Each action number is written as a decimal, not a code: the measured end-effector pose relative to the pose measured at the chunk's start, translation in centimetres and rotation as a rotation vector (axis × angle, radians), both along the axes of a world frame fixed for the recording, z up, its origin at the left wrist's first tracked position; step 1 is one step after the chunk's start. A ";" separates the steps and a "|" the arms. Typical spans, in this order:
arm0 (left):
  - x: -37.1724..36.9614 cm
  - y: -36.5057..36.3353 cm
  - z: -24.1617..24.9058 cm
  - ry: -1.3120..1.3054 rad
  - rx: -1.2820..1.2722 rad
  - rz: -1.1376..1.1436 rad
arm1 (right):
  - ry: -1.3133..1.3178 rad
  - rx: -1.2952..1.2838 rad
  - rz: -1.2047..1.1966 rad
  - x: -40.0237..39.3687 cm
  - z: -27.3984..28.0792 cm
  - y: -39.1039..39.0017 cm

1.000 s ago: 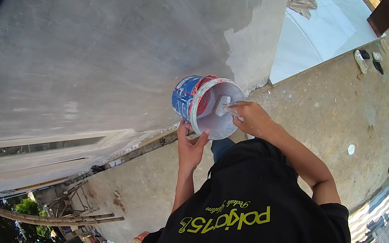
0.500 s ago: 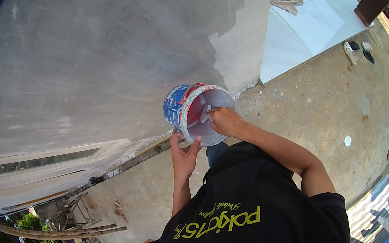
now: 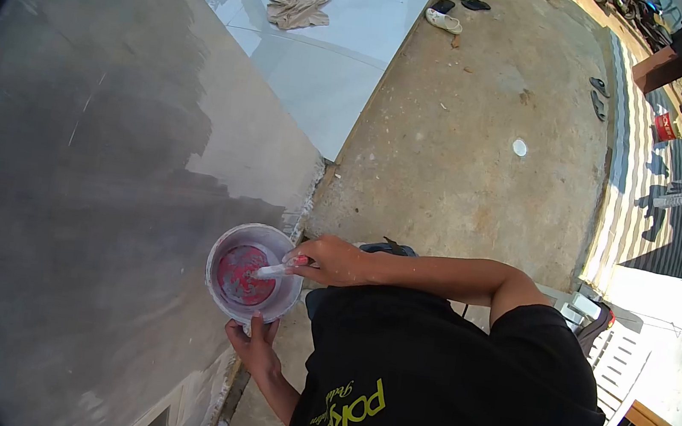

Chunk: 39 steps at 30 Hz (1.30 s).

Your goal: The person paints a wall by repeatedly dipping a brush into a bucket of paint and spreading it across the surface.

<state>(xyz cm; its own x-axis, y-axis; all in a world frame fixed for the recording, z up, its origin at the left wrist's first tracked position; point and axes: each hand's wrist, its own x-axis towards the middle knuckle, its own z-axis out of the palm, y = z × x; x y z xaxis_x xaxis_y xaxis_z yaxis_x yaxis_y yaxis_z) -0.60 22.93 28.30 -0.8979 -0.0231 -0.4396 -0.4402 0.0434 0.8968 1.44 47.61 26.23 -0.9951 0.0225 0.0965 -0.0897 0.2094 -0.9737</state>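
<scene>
In the head view, my left hand [image 3: 260, 357] grips the lower side of a paint bucket [image 3: 285, 299], thumb at the rim and fingers against the outside. The bucket's open mouth faces me, with pink-red and greyish-white smears across its bottom. My right hand [image 3: 336, 261] is closed around a whitish brush-like tool [image 3: 269, 273], a touch of red showing by the fingers. Its tip reaches inside the bucket, near the smeared bottom. Exactly what kind of tool it is, I cannot make out.
A grey wall [image 3: 104, 182] with a darker coated area stands beside the bucket. Pale tiles [image 3: 315, 80] hold a crumpled cloth [image 3: 298, 6]. Shoes [image 3: 444, 21], sandals [image 3: 599, 100] and a white round spot [image 3: 520, 147] are on the concrete floor [image 3: 450, 167].
My view has swung, so the bucket now appears lower and further left, its mouth turned more toward me. The tool and bucket bottom show more fully; both hands keep their holds.
</scene>
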 end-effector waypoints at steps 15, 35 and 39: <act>-0.3 -0.1 0.5 -0.016 0.045 0.036 | 0.068 0.028 0.038 1.4 1.3 0.6; 0.3 -1.0 -0.2 0.028 0.062 0.126 | -0.331 0.360 0.298 -0.3 1.6 0.7; 0.3 -0.3 0.0 0.019 0.057 0.094 | -0.309 0.496 0.339 0.6 1.2 0.6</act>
